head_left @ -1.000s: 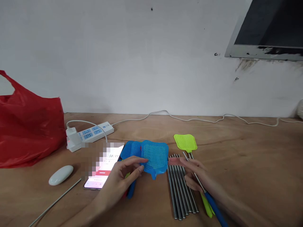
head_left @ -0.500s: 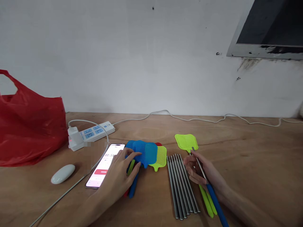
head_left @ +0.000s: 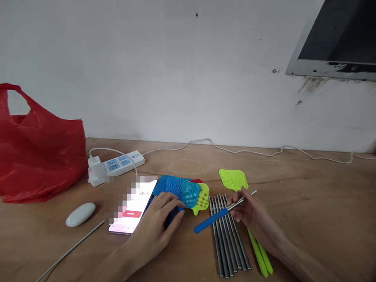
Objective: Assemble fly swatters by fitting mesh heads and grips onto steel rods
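Observation:
My right hand (head_left: 245, 207) grips a thin metal rod with a blue handle (head_left: 211, 220), the handle pointing left above a row of several bare metal rods (head_left: 227, 239). At a stack of blue mesh fly swatter heads (head_left: 173, 186), my left hand (head_left: 160, 219) has thumb and forefinger close together at the neck of the nearest blue head (head_left: 190, 194). A yellow-green head (head_left: 203, 197) and the edge of a red one (head_left: 197, 181) show beneath. Another yellow-green head (head_left: 233, 179) lies behind my right hand, and yellow-green handles (head_left: 260, 254) lie beside that wrist.
A lit phone (head_left: 135, 211) lies left of my left hand, partly blurred out. Farther left are a white mouse (head_left: 80, 214), a power strip (head_left: 117, 166) with a plugged-in charger, and a red plastic bag (head_left: 44, 156). A white cable (head_left: 243, 151) runs along the wall.
The rod in my right hand has swung round, its blue handle now pointing left instead of toward me. My left hand has moved slightly right, its thumb and forefinger closing at the blue head.

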